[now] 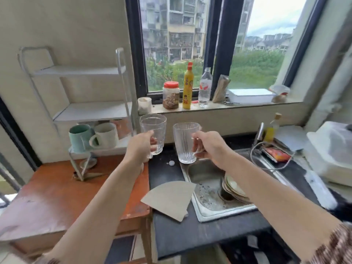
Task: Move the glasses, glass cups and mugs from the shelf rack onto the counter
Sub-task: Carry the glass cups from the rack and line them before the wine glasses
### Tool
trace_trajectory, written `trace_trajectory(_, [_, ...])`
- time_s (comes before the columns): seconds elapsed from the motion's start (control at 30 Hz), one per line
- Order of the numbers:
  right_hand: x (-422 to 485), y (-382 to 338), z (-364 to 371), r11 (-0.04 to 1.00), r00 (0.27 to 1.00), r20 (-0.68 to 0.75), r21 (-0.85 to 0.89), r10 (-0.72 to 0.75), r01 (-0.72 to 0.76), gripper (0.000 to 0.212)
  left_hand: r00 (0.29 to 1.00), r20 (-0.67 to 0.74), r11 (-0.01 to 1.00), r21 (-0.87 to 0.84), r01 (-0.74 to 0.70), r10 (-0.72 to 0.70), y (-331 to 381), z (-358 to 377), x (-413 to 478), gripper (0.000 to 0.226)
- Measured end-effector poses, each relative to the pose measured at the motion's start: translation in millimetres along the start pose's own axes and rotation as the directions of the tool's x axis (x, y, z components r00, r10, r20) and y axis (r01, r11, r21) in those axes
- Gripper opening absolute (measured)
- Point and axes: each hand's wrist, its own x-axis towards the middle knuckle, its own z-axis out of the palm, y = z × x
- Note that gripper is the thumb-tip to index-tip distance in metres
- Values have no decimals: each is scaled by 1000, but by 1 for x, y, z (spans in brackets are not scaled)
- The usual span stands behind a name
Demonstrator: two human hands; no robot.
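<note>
— Held what in the left hand point(142, 147)?
— Gripped a clear ribbed glass point(153, 128) low on its side, fingers curled round it. Raised it upright in the air, just right of the shelf rack point(91, 111), above the back left corner of the dark counter point(171, 231). Carried nothing inside.
— And in the right hand point(209, 147)?
— Clamped round the handle of a glass cup point(185, 141), likewise upright and empty, over the back left corner of the sink point(202, 172). Hung near the first glass without touching it.
— Saw anything on the rack?
— Saw a teal mug point(80, 137) and a white mug point(104, 135) close together at the front edge of the lowest shelf, handles toward the camera. Could not see into either.
— Found anything in the way on the counter?
— Found a cardboard piece point(169, 197) lying near the front left, its corner over the sink's rim, and a small white cap point(171, 163) near the back edge. Noted stacked plates point(234, 189) leaning in the basin's right side.
— And along the window sill point(247, 105)?
— Counted a white cup point(144, 105) at its left end, then a red-lidded jar point(171, 96) with brown contents, a yellow bottle point(188, 86) and a clear water bottle point(205, 88).
</note>
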Motion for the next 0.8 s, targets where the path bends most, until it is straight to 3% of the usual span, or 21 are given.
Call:
trace_trajectory(0.2, [-86,57,-145,994,976,-194,-1,103,-105,22,962,228,989,19,147,-147,-39,137,-75,23])
trace_trajectory(0.37, [-156,94,-262,984,890,-419,67,179,-166,24,877,432,977,75,198,-211,-60,256,-134,22])
trace_trajectory(0.63, [-267,158,-424,958,605,-744,199,285,-207,27,666,688,954,264,142,-289,-86,447,-231,21])
trace_trajectory(0.8, [-325,196,-527,927,423,-828,288,367,-240,24,507,766,914,384,130,-395,-108,569,-294,26])
